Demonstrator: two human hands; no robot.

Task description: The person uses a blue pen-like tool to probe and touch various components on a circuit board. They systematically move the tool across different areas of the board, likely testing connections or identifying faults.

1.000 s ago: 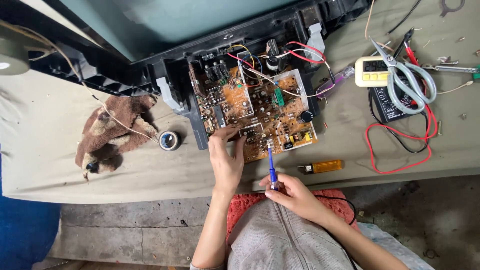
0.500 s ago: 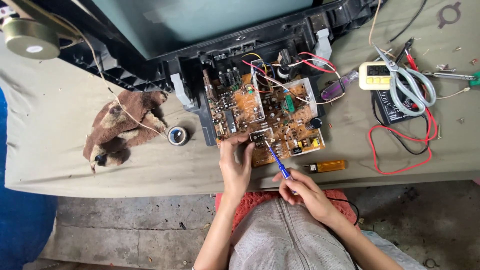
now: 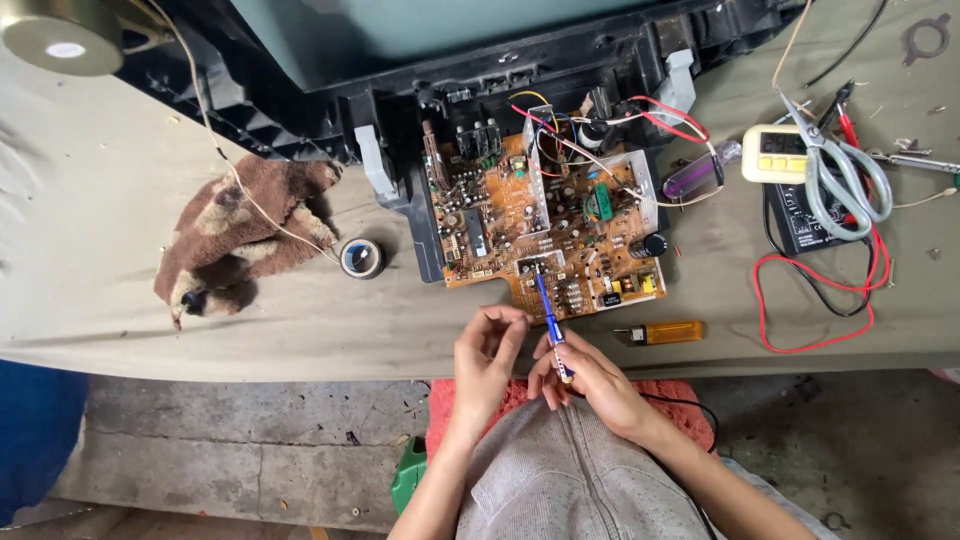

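Holding blue soldering iron (image 3: 550, 325), right hand (image 3: 590, 375)

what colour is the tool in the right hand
Blue, the tool in the right hand, seen in the head view.

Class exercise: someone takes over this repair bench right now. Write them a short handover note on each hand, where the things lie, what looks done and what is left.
Right hand: grips the blue-handled tool, its tip on the near edge of the orange circuit board.
Left hand: off the board, fingers curled beside the tool; whether it holds something small cannot be told.
Board lies pulled out of the black housing, wires attached.
Nearby: orange lighter, tape roll, brown cloth, scissors on the yellow meter.
Done: board exposed. Left: work at the tool tip; board not refitted.
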